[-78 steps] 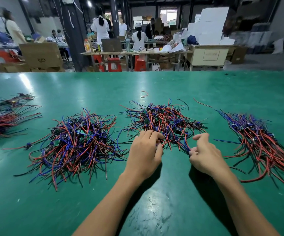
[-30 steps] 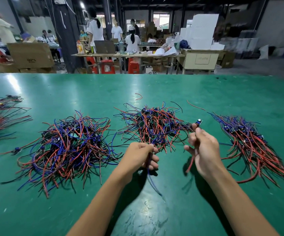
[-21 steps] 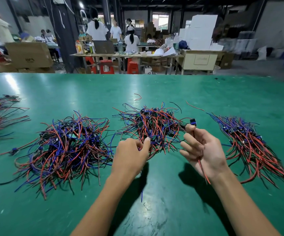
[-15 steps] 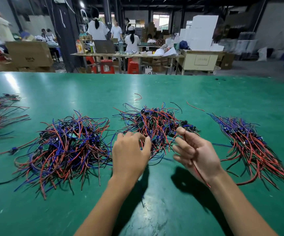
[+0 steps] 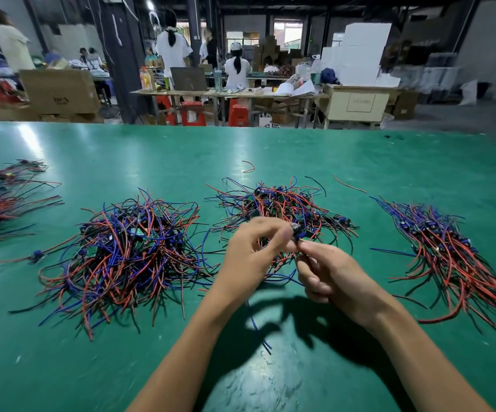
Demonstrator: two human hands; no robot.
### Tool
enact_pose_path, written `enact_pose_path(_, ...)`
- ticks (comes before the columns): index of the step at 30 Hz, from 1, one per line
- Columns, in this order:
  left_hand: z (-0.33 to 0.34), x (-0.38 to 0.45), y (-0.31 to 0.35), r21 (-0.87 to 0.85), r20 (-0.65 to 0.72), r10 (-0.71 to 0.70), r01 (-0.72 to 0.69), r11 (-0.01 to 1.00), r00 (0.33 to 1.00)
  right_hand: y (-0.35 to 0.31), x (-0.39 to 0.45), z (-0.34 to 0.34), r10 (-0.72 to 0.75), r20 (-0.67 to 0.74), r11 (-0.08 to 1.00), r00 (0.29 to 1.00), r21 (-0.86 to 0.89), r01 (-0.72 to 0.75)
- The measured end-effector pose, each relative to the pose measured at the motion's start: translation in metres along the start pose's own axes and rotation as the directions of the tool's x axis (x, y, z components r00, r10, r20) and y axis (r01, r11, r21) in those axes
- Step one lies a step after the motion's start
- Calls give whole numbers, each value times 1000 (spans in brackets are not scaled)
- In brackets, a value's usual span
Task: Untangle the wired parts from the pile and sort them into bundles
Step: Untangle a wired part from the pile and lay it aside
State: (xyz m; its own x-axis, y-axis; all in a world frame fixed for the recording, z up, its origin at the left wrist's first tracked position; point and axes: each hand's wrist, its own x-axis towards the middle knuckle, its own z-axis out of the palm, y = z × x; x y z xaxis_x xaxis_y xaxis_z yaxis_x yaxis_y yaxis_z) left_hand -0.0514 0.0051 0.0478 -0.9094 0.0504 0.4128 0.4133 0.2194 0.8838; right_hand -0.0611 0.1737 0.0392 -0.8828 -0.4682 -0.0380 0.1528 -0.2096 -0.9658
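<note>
Two tangled piles of red, blue and black wired parts lie on the green table: a large left pile and a middle pile. A combed-out bundle lies to the right. My left hand and my right hand meet just in front of the middle pile. Their fingertips pinch one small dark wired part between them. A blue wire hangs down from the hands to the table. What else my right palm holds is hidden.
Another bundle of wires lies at the far left edge. Two loose red wire scraps lie beyond the piles. Past the table's far edge stand workbenches, cardboard boxes, red stools and several people.
Both hands drew back from the middle pile and came together. They now pinch one wired part between them, and a blue wire trails below.
</note>
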Motion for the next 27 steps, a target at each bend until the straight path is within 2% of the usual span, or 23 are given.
enact_pose_path(2, -2, 0, 3, -227, 45, -121, 128, 965, 992, 3, 0, 3, -21, 23, 997, 999, -69, 23)
enact_pose_path(4, -6, 1, 7, -356, 26, -172, 170, 919, 985, 8, 1, 9, -34, 49, 994, 998, -103, 39)
enact_pose_path(5, -10, 2, 10, -415, 0, -184, 168, 894, 983, 11, 2, 12, -60, 15, 989, 998, -135, 62)
enact_pose_path(6, -17, 4, 14, -454, -39, -193, 154, 878, 981, 14, 3, 15, -128, -66, 970, 990, -215, 111)
enact_pose_path(7, -28, 6, 17, -471, -93, -194, 129, 872, 977, 19, 4, 15, -247, -165, 912, 955, -372, 171)
enact_pose_path(8, -41, 9, 18, -467, -156, -191, 98, 879, 969, 22, 5, 12, -401, -230, 778, 886, -596, 197)
enact_pose_path(9, -58, 12, 19, -428, -229, -180, 67, 901, 957, 26, 6, 6, -517, -205, 574, 831, -803, 159)
enact_pose_path(10, -76, 15, 18, -342, -311, -164, 51, 938, 936, 28, 7, 4, -536, -130, 384, 834, -917, 104)
enact_pose_path(11, -95, 18, 17, -203, -385, -146, 71, 977, 911, 30, 7, 3, -483, -81, 260, 872, -964, 55)
enact_pose_path(12, -114, 23, 14, -17, -440, -126, 132, 991, 889, 31, 8, 3, -418, -72, 214, 905, -977, 21)
enact_pose_path(13, -131, 27, 11, 191, -480, -112, 228, 955, 870, 33, 10, 3, -381, -84, 217, 921, -976, 1)
enact_pose_path(14, -145, 31, 7, 402, -521, -101, 348, 847, 848, 33, 12, 4, -383, -88, 231, 920, -973, 3)
enact_pose_path(15, -155, 34, 2, 569, -558, -92, 461, 681, 825, 31, 14, 4, -397, -75, 237, 915, -971, 23)
enact_pose_path(16, -161, 36, 0, 665, -591, -97, 552, 503, 801, 30, 15, 4, -403, -46, 236, 914, -970, 55)
enact_pose_path(17, -164, 35, -3, 701, -626, -117, 622, 348, 771, 28, 17, 5, -379, -7, 243, 925, -966, 92)
enact_pose_path(18, -163, 34, -4, 699, -662, -140, 674, 240, 736, 26, 17, 4, -334, 33, 268, 942, -955, 128)
enact_pose_path(19, -160, 32, -4, 683, -691, -150, 707, 183, 707, 24, 17, 3, -281, 66, 312, 957, -937, 157)
enact_pose_path(20, -155, 30, -4, 673, -709, -128, 720, 172, 693, 22, 16, 2, -236, 88, 361, 968, -917, 171)
enact_pose_path(21, -148, 28, -4, 680, -709, -65, 705, 204, 702, 21, 14, 0, -206, 94, 392, 974, -904, 171)
enact_pose_path(23, -124, 23, -2, 770, -605, 121, 539, 341, 787, 20, 13, -1, -215, 68, 382, 974, -912, 148)
enact_pose_path(25, -89, 14, -1, 810, -360, 169, 218, 545, 918, 19, 13, 1, -251, 30, 271, 967, -957, 100)
enact_pose_path(27, -55, 1, -8, 726, -60, 75, -8, 688, 995, 21, 12, 6, -287, 51, 77, 956, -994, 76)
